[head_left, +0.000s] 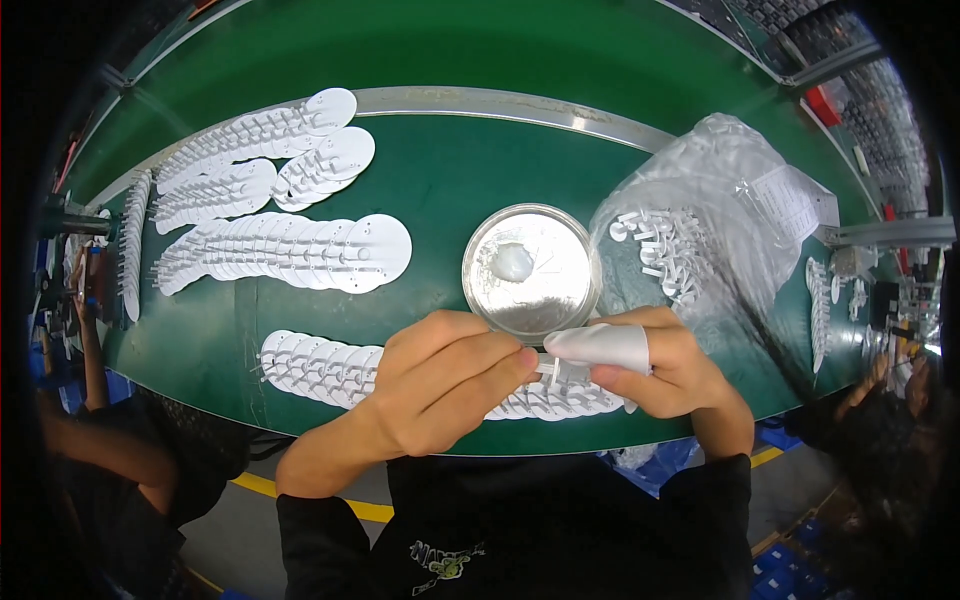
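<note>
Just in front of the round metal dish (480, 290), my two hands meet over a row of overlapping white discs (315, 365). My left hand (440, 380) is closed, thumb and fingers pinching a small white plastic part (548, 366) with a thin stem. My right hand (665, 365) pinches at the same spot between its thumb and a finger wearing a white finger cot (610, 347). The fingers hide most of what they hold, so I cannot tell if it is one piece or two. A dab of whitish paste (513, 263) sits in the dish.
More overlapping white discs with metal pins (385, 250) lie in rows at the far left. Right of the dish, a clear plastic bag (720, 160) spills small white plastic pieces (668, 255). Other people work at both sides; a person's arm (110, 450) shows at left.
</note>
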